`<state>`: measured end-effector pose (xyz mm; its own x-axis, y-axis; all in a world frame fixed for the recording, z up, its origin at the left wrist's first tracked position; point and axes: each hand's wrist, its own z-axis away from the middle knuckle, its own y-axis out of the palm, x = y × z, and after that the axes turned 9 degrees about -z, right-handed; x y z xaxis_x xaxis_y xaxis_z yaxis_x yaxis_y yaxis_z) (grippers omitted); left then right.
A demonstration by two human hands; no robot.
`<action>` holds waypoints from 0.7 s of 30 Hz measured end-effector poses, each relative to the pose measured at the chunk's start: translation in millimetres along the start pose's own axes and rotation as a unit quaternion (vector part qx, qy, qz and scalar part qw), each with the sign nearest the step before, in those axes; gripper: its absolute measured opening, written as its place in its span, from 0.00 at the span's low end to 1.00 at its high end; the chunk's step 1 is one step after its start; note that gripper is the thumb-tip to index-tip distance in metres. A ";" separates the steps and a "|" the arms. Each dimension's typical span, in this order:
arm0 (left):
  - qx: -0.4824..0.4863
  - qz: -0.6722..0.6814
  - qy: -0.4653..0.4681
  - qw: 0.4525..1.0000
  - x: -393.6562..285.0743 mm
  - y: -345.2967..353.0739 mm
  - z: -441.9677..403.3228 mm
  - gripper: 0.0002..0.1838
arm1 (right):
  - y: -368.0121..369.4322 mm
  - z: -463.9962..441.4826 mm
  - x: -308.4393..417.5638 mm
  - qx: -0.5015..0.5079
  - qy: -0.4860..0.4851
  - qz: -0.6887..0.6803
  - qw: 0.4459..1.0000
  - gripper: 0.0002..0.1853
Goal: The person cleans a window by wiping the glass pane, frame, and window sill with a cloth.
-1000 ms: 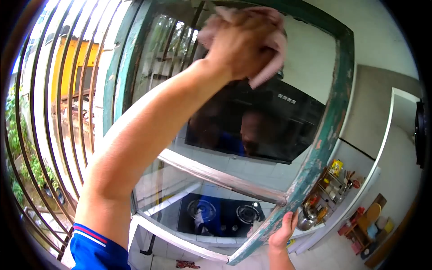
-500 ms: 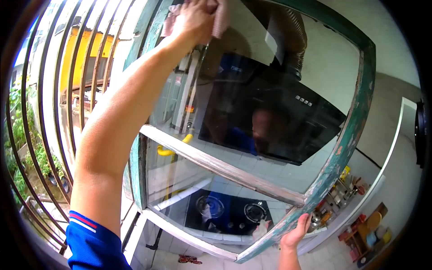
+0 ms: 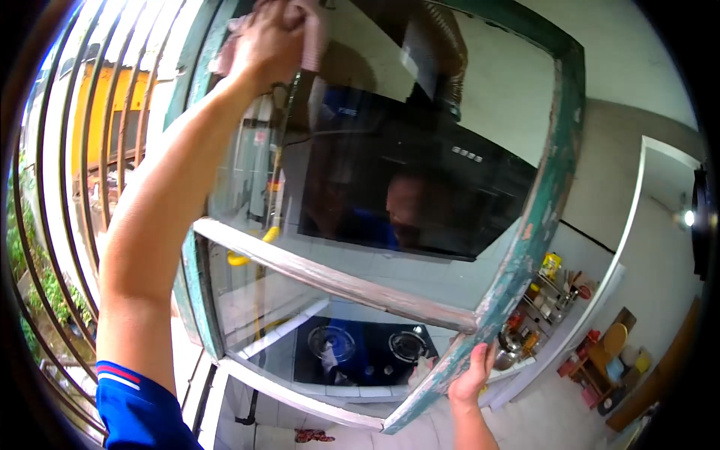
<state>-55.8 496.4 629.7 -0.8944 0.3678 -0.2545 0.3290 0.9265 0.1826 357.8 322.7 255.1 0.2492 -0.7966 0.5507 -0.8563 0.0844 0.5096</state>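
My left hand (image 3: 266,49), raised to the upper left, presses a pink cloth (image 3: 312,37) against the top left of a window's glass pane (image 3: 525,90). Its fingers are closed on the cloth, and part of them leaves the top of the view. Low on the right, my right hand (image 3: 469,381) grips the edge of the window frame (image 3: 559,142), thumb in front and fingers hidden behind. The frame is wood with flaking green paint. A whitish crossbar (image 3: 337,277) splits it into a large upper pane and a smaller lower one.
Through the glass show a black range hood (image 3: 420,180), a gas stove (image 3: 364,351) and a yellow hose (image 3: 238,259). Metal bars (image 3: 69,187) stand on the left, with plants outside. At right are kitchen jars (image 3: 551,264) and a small wooden shelf (image 3: 600,358).
The window, both hands and the room have shifted left in view. My left hand and the cloth stay at the upper left of the pane; the right hand keeps its hold on the frame.
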 end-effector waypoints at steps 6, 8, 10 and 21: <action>-0.033 -0.042 0.080 0.995 -4.4 4.8 11.4 0.33 | 10.1 -0.1 6.5 0.021 -0.003 0.015 1.000 0.25; -0.054 -0.017 0.121 0.991 -37.8 1.4 32.9 0.35 | 9.0 -1.2 5.5 0.014 -0.001 0.029 0.999 0.25; -0.081 -0.032 0.192 0.977 -77.3 -1.8 57.4 0.36 | 9.2 -2.4 5.3 0.011 -0.002 0.029 1.000 0.25; -0.148 0.201 0.296 0.922 -263.8 -2.7 108.3 0.20 | 4.6 -3.8 3.7 0.021 0.009 -0.007 1.000 0.29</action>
<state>212.1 405.5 593.5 -0.7561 0.4871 0.4371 0.6507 0.6308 0.4227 356.5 322.4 262.0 0.2687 -0.7866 0.5559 -0.8709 0.0482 0.4892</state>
